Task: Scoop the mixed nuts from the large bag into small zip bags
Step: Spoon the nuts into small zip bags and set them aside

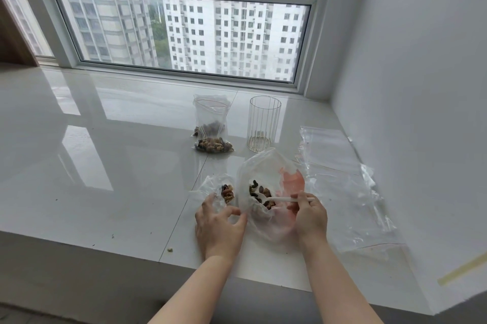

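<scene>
Presently, in the head view, the person works at the near edge of a glossy white desk (105,139) under a window. The left hand (218,223) pinches the rim of a small bag (210,192), thumb and fingers curled on the plastic; in my judgement this keeps its mouth open and turned toward the large bag (266,165), so that a loaded spoon has only a short way to travel. The small bag already holds a cluster of nuts (228,193), lying just beyond the left fingertips. The right hand (309,214) grasps the handle of a white spoon (279,200), fingers closed round its rear end. The bowl of the spoon reaches leftward into the open large bag and lies among the remaining nuts (259,192) there, so the load sits ahead and to the left of the right grip, at the spoon's far end. Whether the bowl carries anything cannot be told. The large bag appears nearly emptied, which suggests the task is well advanced. Two filled bags (212,136) stand further back, evidently set aside as finished, with a ribbed glass (263,123) just right of them. Loose clear bags (340,178) lie to the right, near the wall, presumably stock for filling.
</scene>
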